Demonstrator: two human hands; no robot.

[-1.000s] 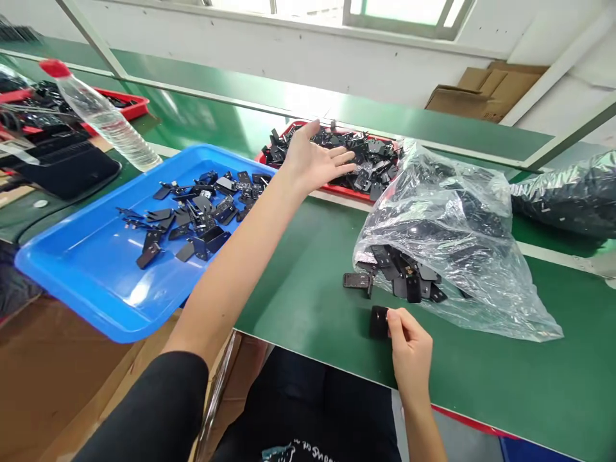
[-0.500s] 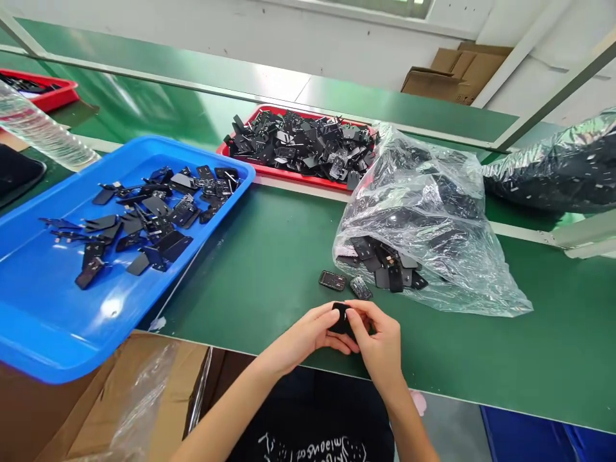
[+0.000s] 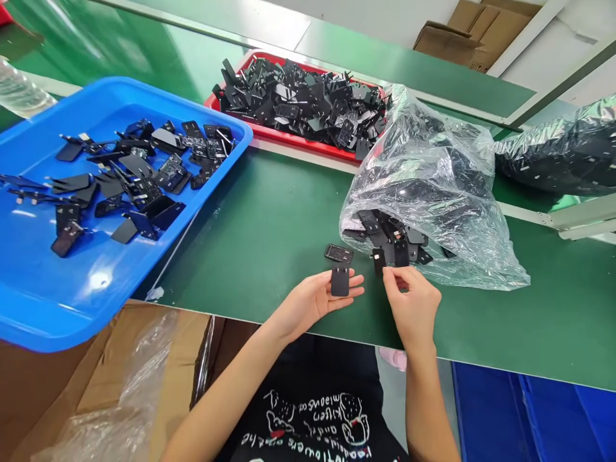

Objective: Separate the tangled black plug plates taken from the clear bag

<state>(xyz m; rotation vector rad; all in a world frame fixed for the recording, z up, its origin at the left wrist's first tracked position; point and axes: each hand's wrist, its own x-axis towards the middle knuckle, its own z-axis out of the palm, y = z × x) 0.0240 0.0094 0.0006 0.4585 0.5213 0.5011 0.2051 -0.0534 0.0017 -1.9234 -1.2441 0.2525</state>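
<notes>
Both hands at the front edge, a black piece in each

So the worktop [image 3: 269, 212] has its front edge running just below both hands, with the forearms coming in over it. There's a wide stretch of green surface between the blue tray [image 3: 48, 289] and the left hand [image 3: 315, 300], and another to the right of the right hand [image 3: 414, 305], along the front edge. The blue tray sticks out past that edge on the left. Going toward the back it's tighter, since the clear bag [image 3: 433, 179] sits close beyond the right hand.

The flat black piece [image 3: 340, 283] is lying on the left hand's fingers, prongs toward the back edge. Those fingers are open and a bit spread, not gripping. The smaller black piece [image 3: 379, 262] is at the right fingertips, pinched between thumb and finger, right near the bag's open mouth. A loose black piece [image 3: 339, 253] is on the worktop just beyond the left hand.

Pose-wise, the left palm is up, reaching in diagonally. The right hand is knuckles up with its fingers curled, forearm almost straight in from the front.

The red tray [image 3: 308, 146], piled with black parts, is toward the back edge, left of the clear bag.
</notes>
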